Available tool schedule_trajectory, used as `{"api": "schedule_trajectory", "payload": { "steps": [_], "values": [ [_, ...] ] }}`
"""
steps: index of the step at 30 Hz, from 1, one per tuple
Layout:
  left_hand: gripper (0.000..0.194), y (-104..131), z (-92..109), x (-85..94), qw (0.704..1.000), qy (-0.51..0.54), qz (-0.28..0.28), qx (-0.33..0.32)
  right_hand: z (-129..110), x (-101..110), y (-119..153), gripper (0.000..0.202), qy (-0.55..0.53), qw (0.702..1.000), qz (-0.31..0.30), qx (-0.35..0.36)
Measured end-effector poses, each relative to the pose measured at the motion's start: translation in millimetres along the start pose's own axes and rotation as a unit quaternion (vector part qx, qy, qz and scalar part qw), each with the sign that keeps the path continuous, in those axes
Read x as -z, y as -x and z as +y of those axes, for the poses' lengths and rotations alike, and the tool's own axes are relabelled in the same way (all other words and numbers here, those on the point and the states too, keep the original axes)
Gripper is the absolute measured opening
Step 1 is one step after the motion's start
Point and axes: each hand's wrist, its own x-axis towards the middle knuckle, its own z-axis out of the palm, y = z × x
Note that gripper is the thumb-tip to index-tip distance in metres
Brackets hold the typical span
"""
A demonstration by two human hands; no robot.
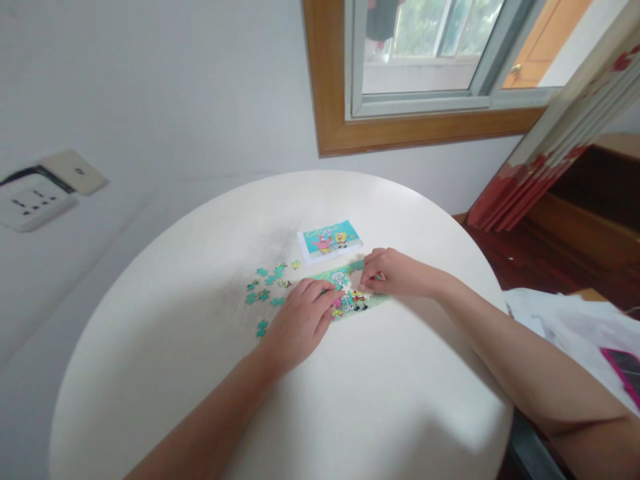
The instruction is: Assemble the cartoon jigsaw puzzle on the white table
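A partly assembled cartoon jigsaw puzzle (pixel 359 308) lies on the round white table (pixel 320 407), with a pale gap in its upper right part. My left hand (pixel 300 320) rests flat over the puzzle's left side, fingers stretched out, hiding that part. At the right side, my right hand (pixel 390 272) is closed in a pinch on a small puzzle piece (pixel 381 275), mostly covered by the fingers. Several loose turquoise and yellow puzzle pieces (pixel 263 295) are scattered left of my left hand. Just behind the puzzle sits a picture card or flat box (pixel 331 241) with a similar cartoon.
Behind the table are a white wall (pixel 200 87) and a wood-framed window (pixel 320 127). A socket (pixel 35 200) is on the wall at left. To the right hang red and cream curtains (pixel 530 167), with white bags (pixel 550 320) and a pink-edged device (pixel 625 370) below.
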Motion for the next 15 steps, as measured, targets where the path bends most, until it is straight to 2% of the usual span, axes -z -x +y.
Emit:
{"api": "schedule_trajectory", "payload": {
  "steps": [10, 15],
  "values": [
    [0.03, 1.3, 2.9, 0.4, 1.0, 0.006, 0.002, 0.019, 0.9, -2.7, -0.7, 0.017, 0.03, 0.999, 0.011, 0.002],
    [0.03, 3.0, 4.7, 1.0, 1.0, -0.005, 0.001, 0.02, 0.2, -3.0, -6.1, 0.019, -0.017, 0.997, 0.078, 0.009]
  ]
}}
